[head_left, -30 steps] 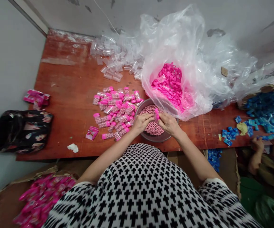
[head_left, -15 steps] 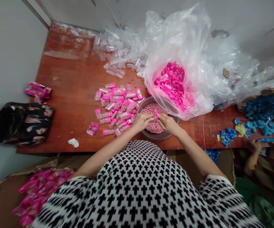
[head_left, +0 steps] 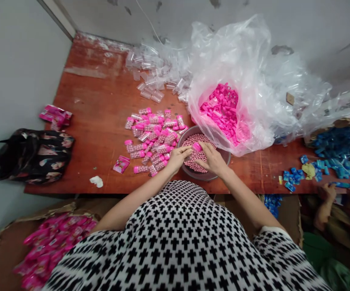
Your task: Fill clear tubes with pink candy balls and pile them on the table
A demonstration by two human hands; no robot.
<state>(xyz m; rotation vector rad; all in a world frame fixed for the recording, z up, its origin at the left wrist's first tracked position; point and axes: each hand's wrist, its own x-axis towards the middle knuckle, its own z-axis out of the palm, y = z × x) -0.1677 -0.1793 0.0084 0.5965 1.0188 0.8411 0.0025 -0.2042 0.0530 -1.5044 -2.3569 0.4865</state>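
Both my hands meet over a grey bowl (head_left: 221,165) full of small pink candy balls (head_left: 199,142). My left hand (head_left: 179,157) pinches a small clear tube, mostly hidden by its fingers. My right hand (head_left: 211,159) holds a pink cap (head_left: 197,147) at the tube's end. A pile of filled, pink-capped tubes (head_left: 154,135) lies just left of the bowl. Behind the bowl an open clear plastic bag (head_left: 238,60) holds loose pink caps (head_left: 221,111). Empty clear tubes (head_left: 150,83) lie at the back of the red-brown table (head_left: 96,121).
A dark patterned bag (head_left: 32,155) and pink packets (head_left: 55,116) sit at the table's left edge. Blue wrapped pieces (head_left: 326,161) lie at the right, where another person's hands (head_left: 341,194) work. A box of pink packs (head_left: 50,246) stands at lower left.
My hands have stayed over the bowl, the right hand turning the pink cap down toward the tube in the left. The view has shifted slightly.
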